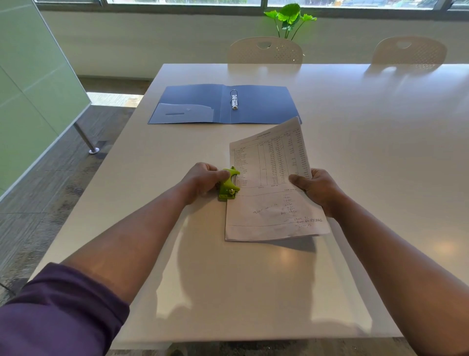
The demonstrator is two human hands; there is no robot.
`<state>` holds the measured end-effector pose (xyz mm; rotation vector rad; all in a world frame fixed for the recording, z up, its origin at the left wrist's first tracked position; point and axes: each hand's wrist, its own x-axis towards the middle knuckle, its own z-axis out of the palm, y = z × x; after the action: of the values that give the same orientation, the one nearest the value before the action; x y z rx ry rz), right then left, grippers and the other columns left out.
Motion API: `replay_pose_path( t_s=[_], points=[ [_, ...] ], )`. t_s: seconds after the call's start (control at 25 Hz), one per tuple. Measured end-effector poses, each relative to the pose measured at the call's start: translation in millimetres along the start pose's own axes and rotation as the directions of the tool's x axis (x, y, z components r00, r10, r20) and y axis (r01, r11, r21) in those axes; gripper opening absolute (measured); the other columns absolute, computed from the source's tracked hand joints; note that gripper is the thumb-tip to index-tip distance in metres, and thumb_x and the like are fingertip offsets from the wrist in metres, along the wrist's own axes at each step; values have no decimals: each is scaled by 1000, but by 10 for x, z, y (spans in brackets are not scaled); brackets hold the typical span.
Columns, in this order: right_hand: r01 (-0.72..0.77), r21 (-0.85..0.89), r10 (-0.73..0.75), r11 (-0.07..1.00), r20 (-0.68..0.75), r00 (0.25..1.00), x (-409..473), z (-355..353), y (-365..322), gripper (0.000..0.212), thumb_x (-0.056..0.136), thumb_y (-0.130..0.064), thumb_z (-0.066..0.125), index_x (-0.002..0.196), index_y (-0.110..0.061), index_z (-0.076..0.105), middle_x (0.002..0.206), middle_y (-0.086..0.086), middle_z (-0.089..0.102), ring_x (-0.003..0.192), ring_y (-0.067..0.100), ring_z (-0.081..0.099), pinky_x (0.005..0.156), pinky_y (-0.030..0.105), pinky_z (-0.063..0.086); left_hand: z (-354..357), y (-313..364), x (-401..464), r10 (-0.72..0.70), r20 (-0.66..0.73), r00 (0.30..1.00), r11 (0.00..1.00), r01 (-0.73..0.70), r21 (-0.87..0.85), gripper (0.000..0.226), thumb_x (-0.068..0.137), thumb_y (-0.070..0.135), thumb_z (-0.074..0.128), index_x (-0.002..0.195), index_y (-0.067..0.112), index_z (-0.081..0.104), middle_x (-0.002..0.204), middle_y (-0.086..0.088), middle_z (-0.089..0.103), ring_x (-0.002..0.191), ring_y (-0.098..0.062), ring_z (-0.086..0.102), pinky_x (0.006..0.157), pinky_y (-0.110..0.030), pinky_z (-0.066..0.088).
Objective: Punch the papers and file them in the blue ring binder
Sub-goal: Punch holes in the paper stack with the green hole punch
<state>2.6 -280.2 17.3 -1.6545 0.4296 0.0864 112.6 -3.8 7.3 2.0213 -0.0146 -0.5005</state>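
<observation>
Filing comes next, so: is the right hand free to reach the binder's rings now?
Probably not yet: the right hand grips the papers. The path to the rings looks clear otherwise.

the table (355, 152) lies bare along its right edge and near edge. the open binder (193, 104) fills the far left; papers (269, 183) and punch (228, 186) block the middle, bare table between.

You have a white table (355, 152) before you. Past its far edge stand two pale chairs (265, 50) (409, 50), well apart. Behind the nearer-left chair a green plant (289, 17) rises against the window (177, 2). A green partition (33, 89) stands at your left.
</observation>
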Motion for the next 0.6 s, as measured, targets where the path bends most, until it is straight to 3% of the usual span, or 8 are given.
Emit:
replay_pose_path(
  t_s=[0.08,0.16,0.24,0.36,0.6],
  points=[
    [0,-1,0,1000,-2,1000,-11,13,-14,8,102,-17,62,103,-18,70,99,4,77,68,19,78,53,30,60,-22,50,-19,-19,49,999,1000,19,-8,26,92,33,74,96,7,71,85,-5,69,68,-12,62,52,-19,50],
    [-3,3,3,1000,-3,1000,-22,16,-21,8,102,-17,62,103,-18,70,100,4,77,68,19,78,53,29,60,-34,91,-31,-39,82,996,999,40,-2,23,91,32,74,96,10,70,87,-6,71,69,-13,65,56,-21,54],
    [-5,8,5,1000,0,1000,-32,14,-23,9,102,-16,62,105,-16,70,101,6,77,69,20,78,53,30,60,-57,133,-23,-78,112,991,997,76,18,27,90,32,76,103,9,70,97,-9,74,79,-17,70,67,-27,60],
    [-11,12,11,1000,7,1000,-34,20,-19,13,102,-16,61,111,-12,69,102,7,77,71,21,78,54,30,60,-118,239,0,-157,167,973,986,144,90,35,87,32,79,112,10,66,105,-12,75,87,-21,73,68,-30,62],
    [-14,22,15,1000,-3,1000,-29,23,-3,10,101,-19,63,105,-13,71,98,6,79,76,25,79,58,32,62,-232,379,197,-325,210,922,906,240,349,58,79,38,85,117,2,60,100,-13,66,79,-24,68,75,-39,64]
  ],
)
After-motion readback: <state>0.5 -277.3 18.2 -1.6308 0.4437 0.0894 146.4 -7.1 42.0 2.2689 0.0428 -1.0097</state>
